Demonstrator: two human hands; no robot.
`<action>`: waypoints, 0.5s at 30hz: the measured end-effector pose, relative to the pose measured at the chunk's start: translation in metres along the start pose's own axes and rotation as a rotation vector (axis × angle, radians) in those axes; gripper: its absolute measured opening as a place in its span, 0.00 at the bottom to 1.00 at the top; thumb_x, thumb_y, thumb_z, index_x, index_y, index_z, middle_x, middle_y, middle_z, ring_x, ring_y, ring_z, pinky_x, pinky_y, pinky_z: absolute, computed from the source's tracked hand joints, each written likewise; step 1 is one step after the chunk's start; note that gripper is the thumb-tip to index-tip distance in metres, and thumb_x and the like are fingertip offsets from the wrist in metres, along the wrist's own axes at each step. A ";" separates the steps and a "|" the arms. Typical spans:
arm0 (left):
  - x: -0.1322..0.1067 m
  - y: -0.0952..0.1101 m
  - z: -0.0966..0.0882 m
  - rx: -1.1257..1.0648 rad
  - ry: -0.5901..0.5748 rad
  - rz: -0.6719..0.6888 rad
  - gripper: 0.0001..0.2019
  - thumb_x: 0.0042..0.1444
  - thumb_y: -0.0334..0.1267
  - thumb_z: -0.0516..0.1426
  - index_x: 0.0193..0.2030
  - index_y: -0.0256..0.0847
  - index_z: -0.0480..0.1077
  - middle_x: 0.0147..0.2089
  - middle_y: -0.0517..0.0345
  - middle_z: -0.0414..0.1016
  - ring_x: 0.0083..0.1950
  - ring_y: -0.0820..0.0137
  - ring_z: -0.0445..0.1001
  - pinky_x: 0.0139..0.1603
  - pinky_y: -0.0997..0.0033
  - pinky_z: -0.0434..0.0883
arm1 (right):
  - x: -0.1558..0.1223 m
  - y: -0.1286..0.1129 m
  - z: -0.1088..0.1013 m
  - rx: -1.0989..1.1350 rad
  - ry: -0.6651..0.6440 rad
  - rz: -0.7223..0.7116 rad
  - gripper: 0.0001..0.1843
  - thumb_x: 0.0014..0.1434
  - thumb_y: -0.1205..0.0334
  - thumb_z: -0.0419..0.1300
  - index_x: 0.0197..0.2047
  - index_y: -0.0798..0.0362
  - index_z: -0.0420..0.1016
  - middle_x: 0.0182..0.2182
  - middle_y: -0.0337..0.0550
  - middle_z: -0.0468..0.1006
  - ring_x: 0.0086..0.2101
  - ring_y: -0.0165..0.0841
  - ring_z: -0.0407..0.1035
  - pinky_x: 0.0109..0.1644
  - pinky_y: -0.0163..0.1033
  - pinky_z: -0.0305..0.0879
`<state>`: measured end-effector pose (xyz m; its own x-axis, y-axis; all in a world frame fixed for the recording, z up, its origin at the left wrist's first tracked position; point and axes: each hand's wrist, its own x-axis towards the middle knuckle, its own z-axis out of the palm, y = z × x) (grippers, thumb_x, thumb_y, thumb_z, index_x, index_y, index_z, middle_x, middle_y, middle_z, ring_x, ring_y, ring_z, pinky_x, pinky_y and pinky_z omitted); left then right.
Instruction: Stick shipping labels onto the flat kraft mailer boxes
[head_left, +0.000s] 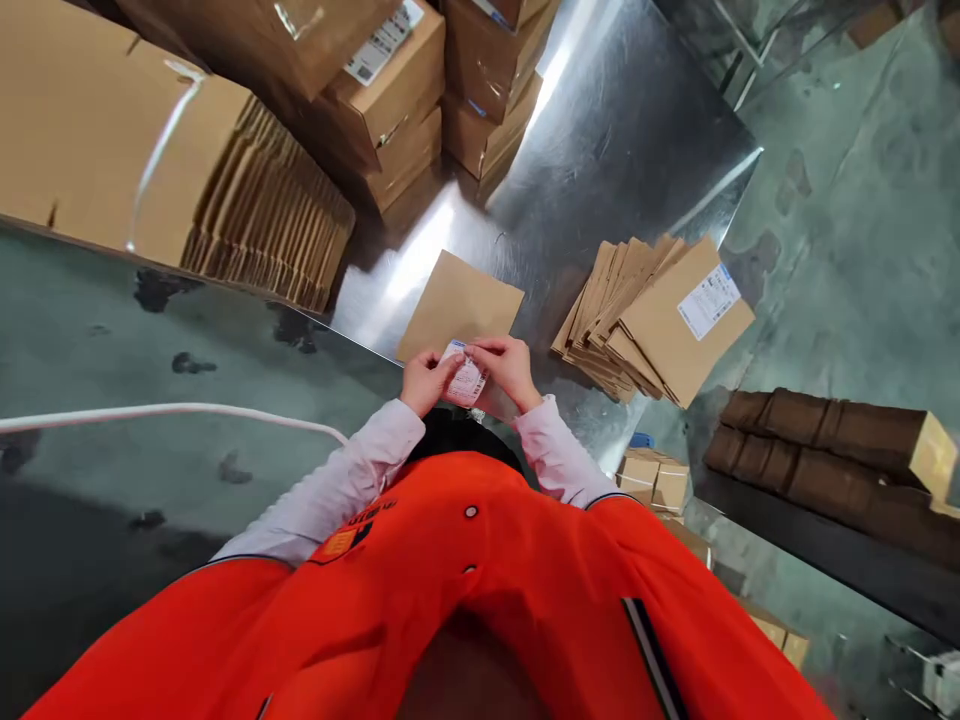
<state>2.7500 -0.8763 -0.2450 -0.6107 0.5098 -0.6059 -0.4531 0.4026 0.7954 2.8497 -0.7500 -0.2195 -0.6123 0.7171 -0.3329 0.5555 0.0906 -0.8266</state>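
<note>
My left hand (424,380) and my right hand (510,368) are both closed on a small white printed label (466,380), held between them at the near edge of a shiny metal table (615,150). Just beyond the label lies a flat brown cardboard envelope (457,305) on the table. To its right sits a fanned stack of the same flat envelopes (645,320); the top one bears a white shipping label (709,300). I wear an orange vest over pale sleeves.
Taped cartons (390,90) are piled at the table's far side. A big bundle of flattened boxes (180,170) lies at the left. A white cable (165,412) crosses the green floor. Long brown boxes (832,440) rest on a dark shelf at right; small cartons (656,480) stand below.
</note>
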 end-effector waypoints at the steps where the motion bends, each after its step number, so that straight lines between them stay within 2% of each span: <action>1: 0.004 -0.001 -0.001 -0.024 -0.080 -0.053 0.22 0.35 0.51 0.73 0.27 0.39 0.71 0.27 0.58 0.75 0.32 0.65 0.74 0.35 0.68 0.72 | 0.013 0.001 0.000 -0.030 0.017 -0.006 0.09 0.56 0.56 0.70 0.36 0.52 0.87 0.39 0.43 0.86 0.40 0.36 0.79 0.49 0.40 0.73; 3: 0.012 -0.002 -0.006 -0.087 -0.260 -0.193 0.27 0.28 0.49 0.76 0.35 0.38 0.76 0.34 0.53 0.81 0.36 0.60 0.78 0.38 0.62 0.76 | 0.044 0.000 -0.002 -0.128 0.085 -0.006 0.08 0.56 0.58 0.71 0.36 0.54 0.87 0.44 0.46 0.84 0.45 0.36 0.77 0.54 0.40 0.71; 5: 0.022 -0.004 -0.012 -0.138 -0.349 -0.297 0.32 0.23 0.47 0.78 0.38 0.37 0.78 0.38 0.49 0.83 0.39 0.56 0.80 0.41 0.58 0.78 | 0.078 -0.002 -0.003 -0.244 0.156 0.015 0.09 0.55 0.58 0.72 0.38 0.54 0.87 0.48 0.47 0.82 0.49 0.37 0.75 0.58 0.42 0.67; 9: 0.038 -0.007 -0.018 -0.182 -0.322 -0.313 0.34 0.20 0.47 0.78 0.38 0.36 0.80 0.41 0.45 0.84 0.44 0.52 0.82 0.48 0.54 0.79 | 0.130 -0.001 0.000 -0.379 0.216 0.083 0.11 0.57 0.54 0.72 0.40 0.50 0.87 0.53 0.44 0.78 0.53 0.39 0.71 0.62 0.47 0.62; 15: 0.045 -0.008 -0.016 -0.216 -0.342 -0.332 0.33 0.17 0.43 0.79 0.36 0.34 0.79 0.41 0.40 0.84 0.51 0.44 0.81 0.53 0.48 0.78 | 0.152 0.010 0.006 -0.466 0.239 0.077 0.12 0.61 0.51 0.67 0.42 0.49 0.87 0.54 0.45 0.75 0.54 0.41 0.66 0.62 0.50 0.58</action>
<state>2.7162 -0.8688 -0.2781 -0.1808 0.6152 -0.7673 -0.7320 0.4369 0.5228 2.7586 -0.6443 -0.2807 -0.4450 0.8663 -0.2268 0.8180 0.2902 -0.4966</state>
